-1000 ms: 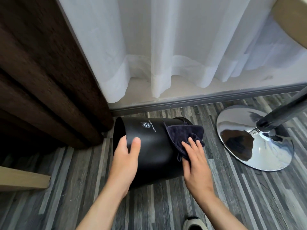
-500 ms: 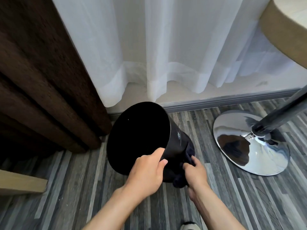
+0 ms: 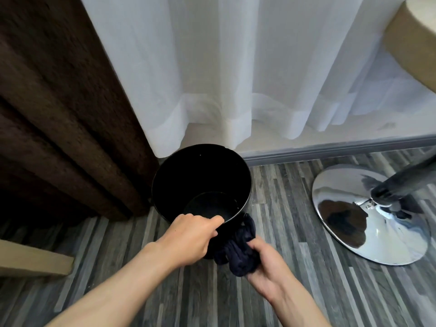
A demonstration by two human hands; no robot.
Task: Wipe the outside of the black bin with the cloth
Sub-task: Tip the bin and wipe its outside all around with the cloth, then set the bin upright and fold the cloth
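brown curtain (image 3: 59,114) at left | black bin (image 3: 179,171) upright on the floor just beside it | left hand (image 3: 188,237) clamped on the near rim | right hand (image 3: 266,263) closed round the bunched cloth (image 3: 238,249) against the outer wall | risk – rim grip slips, bin tips | inside looks empty, though it's dark

Head view, steeply down, close

The brown curtain (image 3: 59,119) crowds my bin (image 3: 165,185) on the left, the white curtain (image 3: 236,79) hangs just behind it; open floor (image 3: 283,208) lies between it and the chrome base (image 3: 389,234) on the right.
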